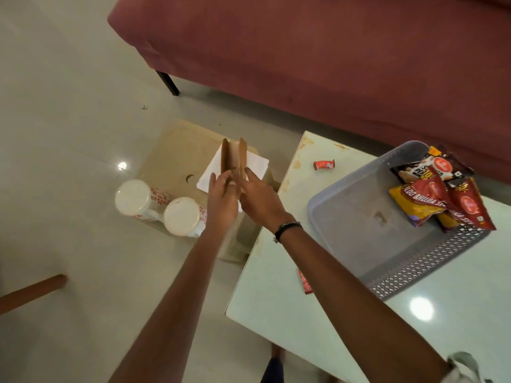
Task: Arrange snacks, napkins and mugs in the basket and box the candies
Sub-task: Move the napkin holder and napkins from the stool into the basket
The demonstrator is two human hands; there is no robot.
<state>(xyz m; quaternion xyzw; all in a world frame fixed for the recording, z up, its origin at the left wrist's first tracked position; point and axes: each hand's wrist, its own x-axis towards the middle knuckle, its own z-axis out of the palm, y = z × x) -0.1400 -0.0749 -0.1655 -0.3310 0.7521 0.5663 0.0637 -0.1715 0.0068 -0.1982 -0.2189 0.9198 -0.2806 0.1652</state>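
A small brown cardboard box [233, 157] stands with its flaps up on a beige stool [177, 153], over white napkins [257, 164]. My left hand [221, 200] and my right hand [258, 194] press its two sides with straight fingers. Two white mugs [159, 207] with red patterns stand on the stool's near left. A grey basket [367, 214] on the white table [276, 299] holds several snack packets [439, 194] at its far right end. One red candy [323, 164] lies on the table beyond the basket, another candy [305, 281] near the table's left edge.
A maroon sofa [304, 51] runs along the back, its dark leg [168, 82] on the pale tiled floor. A wooden piece [33, 293] sticks in at lower left. My foot [273, 363] shows below, beside the table edge.
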